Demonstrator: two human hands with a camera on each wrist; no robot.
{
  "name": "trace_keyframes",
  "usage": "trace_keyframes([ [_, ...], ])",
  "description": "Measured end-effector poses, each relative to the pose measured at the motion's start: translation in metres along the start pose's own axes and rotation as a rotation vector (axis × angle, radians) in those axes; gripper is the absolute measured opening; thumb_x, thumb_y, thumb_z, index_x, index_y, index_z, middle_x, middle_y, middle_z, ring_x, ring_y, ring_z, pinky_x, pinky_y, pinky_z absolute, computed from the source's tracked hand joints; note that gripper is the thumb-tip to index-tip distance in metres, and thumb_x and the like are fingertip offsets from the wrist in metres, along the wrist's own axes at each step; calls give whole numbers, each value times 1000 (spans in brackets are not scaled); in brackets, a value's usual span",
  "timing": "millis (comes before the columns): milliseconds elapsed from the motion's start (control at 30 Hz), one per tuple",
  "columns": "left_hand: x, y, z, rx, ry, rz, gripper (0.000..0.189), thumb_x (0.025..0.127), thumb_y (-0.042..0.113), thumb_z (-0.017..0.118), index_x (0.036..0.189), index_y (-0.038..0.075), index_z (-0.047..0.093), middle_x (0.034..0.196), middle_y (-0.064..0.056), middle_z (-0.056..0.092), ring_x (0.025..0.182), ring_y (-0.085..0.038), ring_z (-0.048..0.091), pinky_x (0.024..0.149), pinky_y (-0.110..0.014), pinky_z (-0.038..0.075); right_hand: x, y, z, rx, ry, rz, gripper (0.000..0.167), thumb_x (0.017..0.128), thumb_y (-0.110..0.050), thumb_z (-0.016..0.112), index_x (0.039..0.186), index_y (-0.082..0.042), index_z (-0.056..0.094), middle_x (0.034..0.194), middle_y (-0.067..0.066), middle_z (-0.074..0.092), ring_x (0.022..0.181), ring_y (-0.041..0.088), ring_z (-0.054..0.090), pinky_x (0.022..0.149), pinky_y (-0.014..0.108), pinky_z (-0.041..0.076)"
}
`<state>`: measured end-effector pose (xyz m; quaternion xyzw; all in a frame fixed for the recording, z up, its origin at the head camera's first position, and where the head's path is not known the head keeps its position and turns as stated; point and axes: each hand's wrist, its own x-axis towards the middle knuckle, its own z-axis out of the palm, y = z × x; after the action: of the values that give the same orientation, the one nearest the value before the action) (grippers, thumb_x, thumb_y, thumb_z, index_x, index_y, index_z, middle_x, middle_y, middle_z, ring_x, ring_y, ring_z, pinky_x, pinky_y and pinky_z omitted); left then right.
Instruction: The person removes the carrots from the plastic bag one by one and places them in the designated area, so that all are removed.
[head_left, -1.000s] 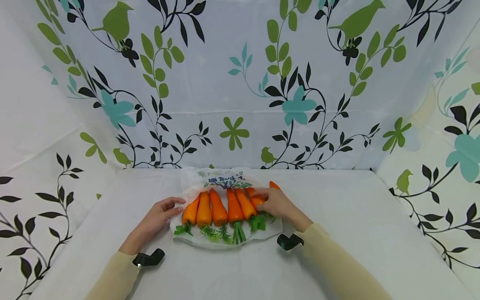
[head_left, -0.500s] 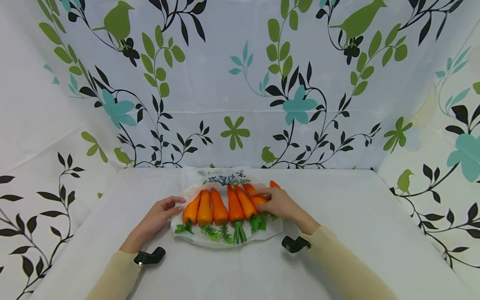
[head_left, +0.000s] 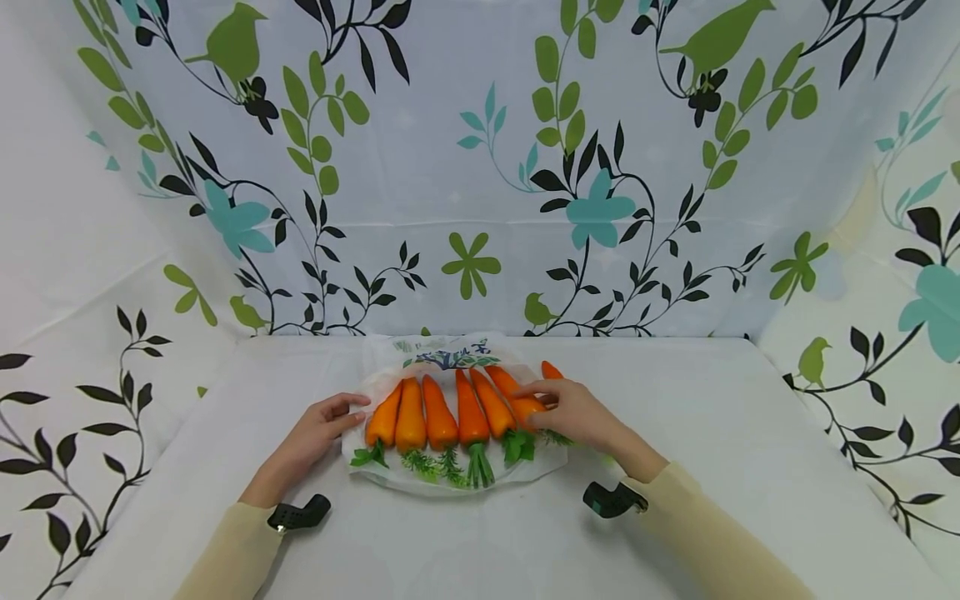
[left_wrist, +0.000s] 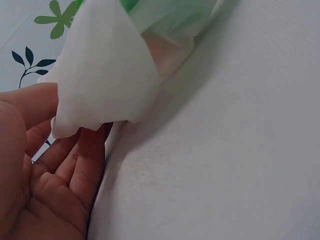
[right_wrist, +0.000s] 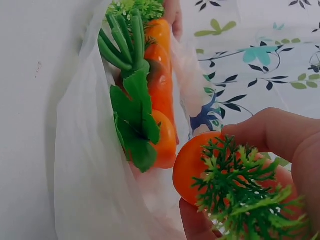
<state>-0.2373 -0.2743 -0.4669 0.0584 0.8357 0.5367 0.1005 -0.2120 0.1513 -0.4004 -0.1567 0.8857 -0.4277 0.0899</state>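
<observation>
Head view: the left hand [head_left: 318,429] curls round the edge of the bag [head_left: 536,471], while the right hand [head_left: 581,412] pinches a carrot [right_wrist: 187,165] between thumb and fingers, near the right end of the row of carrots [head_left: 411,417] on the bag. Adjusting that carrot seems the step in hand; the next move likely calls for a steady bag and a light pinch, clear of its neighbours.

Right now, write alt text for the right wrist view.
A right hand pinches an orange carrot, its feathery green leaves toward the camera. Beyond it, more orange carrots with green tops lie in a row on a thin white bag; leaf-patterned cloth shows at upper right.
</observation>
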Motion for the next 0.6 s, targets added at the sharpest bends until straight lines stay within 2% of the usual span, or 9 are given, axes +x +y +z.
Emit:
trace_keyframes([
  [200,-1,-2,-2,-12,5,-9,46,99,36,62,135,8,57,152,-22,39,138,-39,30,112,-58,27,-9,6,-13,43,-58,-42,37,87,-21,69,124,-21,71,127,3,63,112,28,56,93,46,48],
  [433,-1,-2,-2,-12,2,6,44,100,33,61,135,7,57,151,-22,40,136,-38,33,111,-57,29,-22,15,-31,128,-110,-16,38,89,-19,69,127,-17,69,123,7,63,102,26,57,85,39,47],
  [600,-2,-3,-2,-17,11,-3,44,100,33,61,135,7,57,152,-21,39,138,-38,32,111,-57,30,-32,19,-42,142,-120,2,40,89,-18,68,129,-16,67,128,9,61,107,28,54,87,38,47],
])
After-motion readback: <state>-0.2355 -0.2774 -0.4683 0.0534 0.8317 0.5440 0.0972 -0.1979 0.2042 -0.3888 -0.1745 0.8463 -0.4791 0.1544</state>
